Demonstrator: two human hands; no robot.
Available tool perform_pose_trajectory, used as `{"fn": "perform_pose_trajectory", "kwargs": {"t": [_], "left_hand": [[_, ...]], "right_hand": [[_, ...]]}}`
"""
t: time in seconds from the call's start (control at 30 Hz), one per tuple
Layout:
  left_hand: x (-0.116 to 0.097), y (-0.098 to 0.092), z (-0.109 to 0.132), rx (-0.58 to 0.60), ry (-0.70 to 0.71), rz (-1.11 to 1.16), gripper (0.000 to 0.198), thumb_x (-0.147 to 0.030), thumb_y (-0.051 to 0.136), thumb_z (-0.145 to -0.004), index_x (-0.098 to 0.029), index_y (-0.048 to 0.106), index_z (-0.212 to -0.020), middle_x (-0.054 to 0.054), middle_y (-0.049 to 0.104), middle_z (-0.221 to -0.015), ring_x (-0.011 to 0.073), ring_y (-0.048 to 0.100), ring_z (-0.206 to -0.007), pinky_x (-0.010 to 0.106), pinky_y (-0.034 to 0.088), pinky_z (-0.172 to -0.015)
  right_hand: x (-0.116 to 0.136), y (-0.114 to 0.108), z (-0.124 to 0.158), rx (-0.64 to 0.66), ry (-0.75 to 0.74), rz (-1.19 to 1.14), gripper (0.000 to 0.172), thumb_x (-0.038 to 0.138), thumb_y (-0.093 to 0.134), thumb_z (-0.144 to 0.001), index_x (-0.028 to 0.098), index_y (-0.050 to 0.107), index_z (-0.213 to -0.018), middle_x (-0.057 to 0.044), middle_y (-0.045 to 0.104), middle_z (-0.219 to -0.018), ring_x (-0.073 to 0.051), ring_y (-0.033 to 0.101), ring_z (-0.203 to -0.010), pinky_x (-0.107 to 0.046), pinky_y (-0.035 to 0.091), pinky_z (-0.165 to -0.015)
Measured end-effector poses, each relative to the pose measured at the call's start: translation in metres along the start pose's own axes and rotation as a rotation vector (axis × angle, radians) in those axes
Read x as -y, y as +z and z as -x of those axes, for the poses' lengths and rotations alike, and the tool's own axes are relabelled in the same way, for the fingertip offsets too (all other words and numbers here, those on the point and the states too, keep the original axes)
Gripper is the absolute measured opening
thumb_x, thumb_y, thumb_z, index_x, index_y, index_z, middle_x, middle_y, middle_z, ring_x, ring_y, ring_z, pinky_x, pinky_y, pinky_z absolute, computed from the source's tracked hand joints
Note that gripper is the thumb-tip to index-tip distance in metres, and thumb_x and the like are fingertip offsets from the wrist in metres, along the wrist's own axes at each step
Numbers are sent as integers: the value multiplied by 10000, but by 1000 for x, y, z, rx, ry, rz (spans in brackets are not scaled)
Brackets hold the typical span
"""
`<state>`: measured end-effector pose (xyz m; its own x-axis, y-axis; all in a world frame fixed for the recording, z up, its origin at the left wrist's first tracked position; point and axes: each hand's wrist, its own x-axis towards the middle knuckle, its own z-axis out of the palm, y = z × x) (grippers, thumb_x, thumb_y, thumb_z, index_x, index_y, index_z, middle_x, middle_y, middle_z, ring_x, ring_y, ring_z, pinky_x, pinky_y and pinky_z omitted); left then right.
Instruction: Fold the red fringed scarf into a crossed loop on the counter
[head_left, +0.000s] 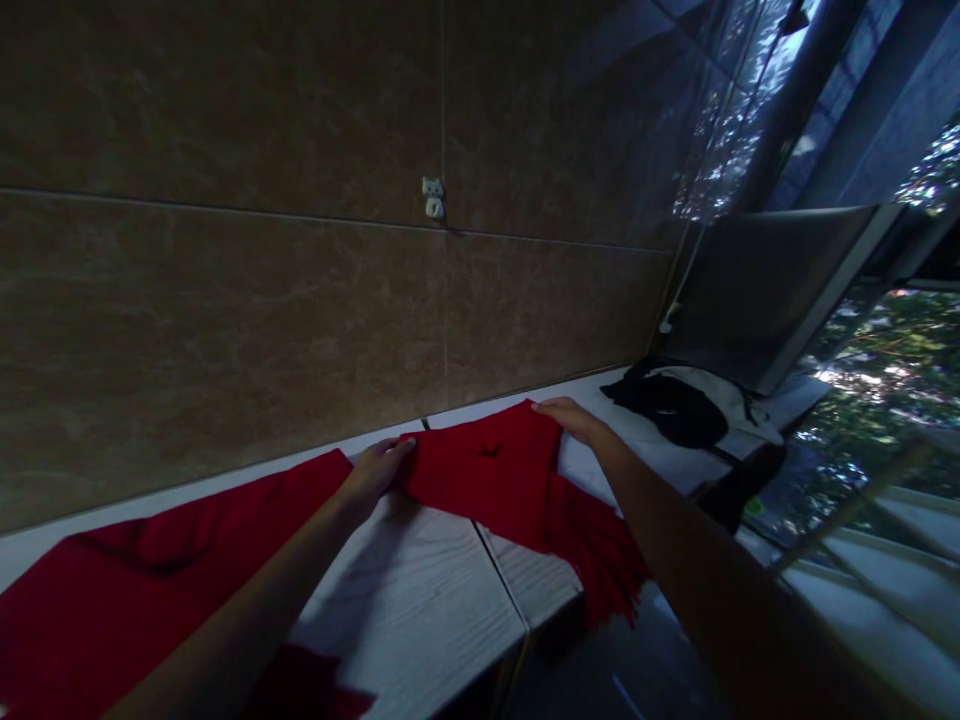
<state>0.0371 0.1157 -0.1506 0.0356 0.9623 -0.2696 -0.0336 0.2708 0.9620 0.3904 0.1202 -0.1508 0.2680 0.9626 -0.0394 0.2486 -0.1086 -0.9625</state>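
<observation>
Head view, tilted and dim, looking forward and down along a white wood-grain counter (420, 600) set against a brown glossy tiled wall (225, 300). Spread lengthwise on the counter, close to the wall: a long red fabric scarf (487, 475), with one broad stretch at lower left, partly hanging over the front edge, and a flatter squared section in the middle. At the right end of the scarf, a red fringe (600, 560) drooping over the counter's front edge. Left hand (379, 468) resting palm down on the scarf where the left stretch meets the middle section, forearm reaching in from the lower left; fingers (397, 450) extended, lying close together and flat on the cloth, not clamped on it. Right hand (568, 416) on the far right corner of the middle section, near the wall, forearm coming in from the lower right; fingers pointing left onto the corner, too dark to tell whether pinching the cloth or only lying on it. Both hands touching the scarf, well apart, with the squared section between them. Farther right on the counter, apart from the scarf, a crumpled black and white cloth bundle (675, 405). High on the wall, a small white cat-shaped hook (433, 197). At far right, a grey slanted panel (757, 280) and a window with green foliage (885, 380) behind it.
</observation>
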Motion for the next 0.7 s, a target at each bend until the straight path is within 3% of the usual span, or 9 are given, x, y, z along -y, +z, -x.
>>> {"fn": "perform_pose_trajectory", "kwargs": {"t": [0.2, 0.43, 0.6, 0.7], "left_hand": [[-12, 3, -2, 71, 44, 99, 61, -181, 717, -926, -136, 750, -903, 44, 748, -695, 162, 700, -599, 231, 565, -558], [0, 5, -1, 30, -5, -9, 39, -176, 748, -915, -138, 755, -919, 49, 755, -705, 173, 699, -604, 242, 565, -543], [2, 3, 1, 85, 30, -49, 165, -265, 832, -845, -165, 761, -955, 74, 785, -820, 213, 730, -692, 294, 598, -586], [-5, -1, 0, -14, 185, -353, 299, -322, 797, -864, -173, 741, -1118, 95, 784, -880, 253, 750, -781, 353, 627, -693]], "right_hand": [[4, -16, -8, -43, -59, -41, 262, 421, 896, -766, 198, 769, -818, -27, 783, -778, -147, 666, -678, -251, 507, -658], [-12, -7, -10, -127, -53, 39, 235, 360, 886, -741, 175, 750, -794, -25, 753, -703, -159, 660, -635, -260, 505, -607], [-17, -7, -10, -205, -88, 171, 173, 329, 803, -821, 164, 767, -861, -73, 799, -824, -211, 742, -796, -307, 577, -746], [-10, -7, -11, -255, -122, 302, 138, 321, 779, -847, 188, 787, -883, -101, 815, -935, -272, 763, -993, -375, 587, -915]]}}
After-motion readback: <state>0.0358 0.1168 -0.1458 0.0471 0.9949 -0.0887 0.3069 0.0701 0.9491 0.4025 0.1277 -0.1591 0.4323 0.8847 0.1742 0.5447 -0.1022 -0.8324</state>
